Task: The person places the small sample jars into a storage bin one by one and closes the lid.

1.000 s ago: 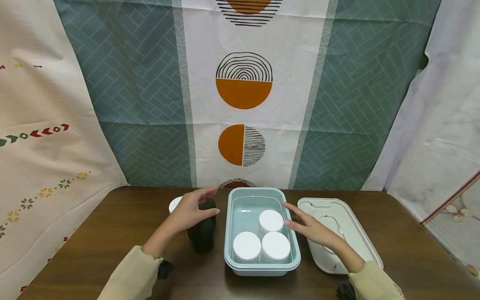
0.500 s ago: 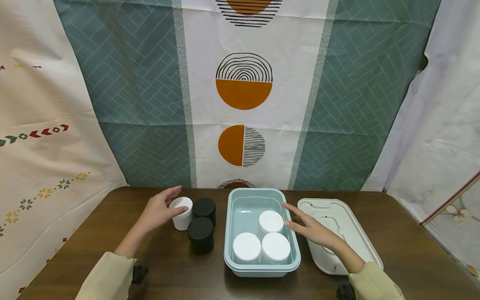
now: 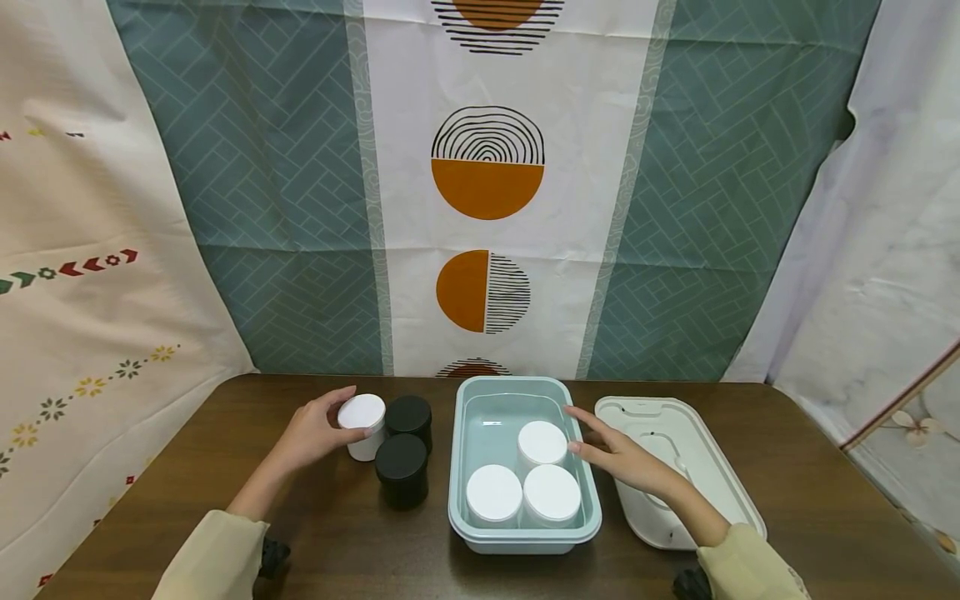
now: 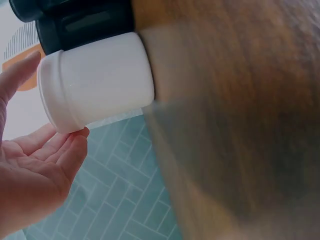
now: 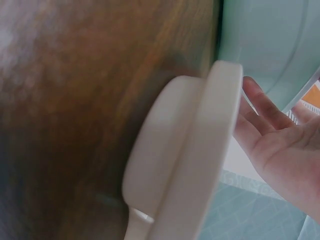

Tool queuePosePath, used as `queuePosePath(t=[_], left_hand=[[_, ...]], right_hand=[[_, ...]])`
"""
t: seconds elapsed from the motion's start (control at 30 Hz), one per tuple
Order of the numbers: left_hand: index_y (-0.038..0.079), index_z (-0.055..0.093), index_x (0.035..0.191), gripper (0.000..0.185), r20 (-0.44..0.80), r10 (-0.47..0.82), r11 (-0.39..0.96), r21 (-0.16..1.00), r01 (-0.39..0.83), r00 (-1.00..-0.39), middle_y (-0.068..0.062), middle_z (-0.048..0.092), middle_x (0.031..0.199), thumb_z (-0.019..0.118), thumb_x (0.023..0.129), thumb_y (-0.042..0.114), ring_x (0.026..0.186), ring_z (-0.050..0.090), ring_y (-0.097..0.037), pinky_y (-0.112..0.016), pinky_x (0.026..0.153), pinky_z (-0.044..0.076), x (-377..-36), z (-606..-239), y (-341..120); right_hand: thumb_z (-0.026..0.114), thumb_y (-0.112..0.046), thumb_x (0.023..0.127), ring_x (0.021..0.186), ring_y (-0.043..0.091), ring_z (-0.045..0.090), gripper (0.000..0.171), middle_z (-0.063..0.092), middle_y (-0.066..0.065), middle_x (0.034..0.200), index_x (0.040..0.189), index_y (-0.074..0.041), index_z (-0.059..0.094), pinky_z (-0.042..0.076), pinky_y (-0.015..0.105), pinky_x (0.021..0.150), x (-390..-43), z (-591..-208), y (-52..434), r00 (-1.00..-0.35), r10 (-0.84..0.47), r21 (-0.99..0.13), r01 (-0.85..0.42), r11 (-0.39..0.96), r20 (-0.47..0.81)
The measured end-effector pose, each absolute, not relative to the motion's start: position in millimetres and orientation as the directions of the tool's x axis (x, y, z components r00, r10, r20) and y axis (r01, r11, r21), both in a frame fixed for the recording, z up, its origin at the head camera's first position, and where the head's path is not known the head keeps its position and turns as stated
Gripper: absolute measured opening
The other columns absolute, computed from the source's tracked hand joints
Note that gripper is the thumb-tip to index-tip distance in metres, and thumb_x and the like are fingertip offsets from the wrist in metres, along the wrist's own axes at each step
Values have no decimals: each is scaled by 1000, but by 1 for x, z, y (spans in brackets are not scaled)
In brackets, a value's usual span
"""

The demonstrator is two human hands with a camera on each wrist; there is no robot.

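Note:
A white jar (image 3: pixel 362 423) with a white screw lid stands upright at the left of the table. My left hand (image 3: pixel 309 430) holds it by the lid, thumb on the near side and fingers on the far side; in the left wrist view the fingertips (image 4: pixel 82 134) meet the lid's edge. Two black jars (image 3: pixel 401 468) stand just right of it. My right hand (image 3: pixel 626 457) rests with extended fingers at the right rim of a light blue plastic bin (image 3: pixel 487 417). Inside the bin are three white-lidded jars (image 3: pixel 552 496), grouped toward its near right part.
A white lid-like tray (image 3: pixel 716 475) lies on the wooden table (image 3: pixel 337 542) right of the bin, partly under my right forearm. Patterned cloths hang behind the table and at both sides.
My left hand has moved left from over the black jars to the white jar, and its thumb and fingers have come in around the lid. My right hand has stayed put.

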State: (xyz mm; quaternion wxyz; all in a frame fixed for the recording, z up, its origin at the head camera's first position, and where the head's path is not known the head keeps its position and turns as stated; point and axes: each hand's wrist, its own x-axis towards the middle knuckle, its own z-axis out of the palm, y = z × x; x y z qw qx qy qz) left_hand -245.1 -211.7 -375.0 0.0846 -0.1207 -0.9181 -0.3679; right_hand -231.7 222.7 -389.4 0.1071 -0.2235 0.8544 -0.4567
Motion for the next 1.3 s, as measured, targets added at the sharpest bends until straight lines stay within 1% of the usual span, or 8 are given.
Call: queuePosePath(t=[0.3,0.57,0.73,0.93,1.1,1.3], left_hand=[[-11,47,124,71,240,143,721,639,267,-960,-29,55,115,78,70,23,93,57,-32,-41,76,49,-246,-381,-210],[-11,47,124,69,243,136,725,636,264,-960,-29,55,115,77,71,22,94,57,-33,-43,77,49,-247,-383,-210],[-11,48,123,69,269,124,737,619,270,-955,-29,56,114,78,70,22,92,57,-33,-43,75,49,-246,-382,-212],[-10,48,124,69,305,88,732,625,269,-948,-29,56,115,78,71,24,93,57,-34,-43,75,49,-241,-370,-215],[-8,48,126,69,336,53,738,622,264,-940,-28,54,118,76,73,26,99,54,-36,-45,78,47,-237,-354,-217],[-5,46,129,69,349,24,691,671,268,-937,-26,51,124,74,75,27,104,51,-36,-46,79,46,-232,-336,-216]], right_hand=[[49,-31,94,118,39,44,61,27,21,144,145,-14,21,43,52,88,-232,-390,222,-881,-473,-825,-280,491,18],[49,-30,94,118,38,44,61,28,21,143,145,-14,20,43,52,88,-232,-391,222,-880,-474,-829,-276,486,16],[49,-30,94,117,39,44,60,30,22,142,145,-14,21,43,51,88,-232,-391,222,-881,-473,-830,-279,483,21],[49,-30,94,118,39,44,61,29,22,142,145,-14,20,44,51,87,-232,-391,223,-877,-480,-832,-283,477,23],[49,-29,94,118,40,43,60,29,23,142,145,-14,21,44,51,87,-233,-391,223,-877,-480,-831,-285,477,25],[49,-30,94,118,39,44,61,30,23,141,145,-14,20,44,51,87,-232,-390,224,-877,-480,-831,-283,479,22]])
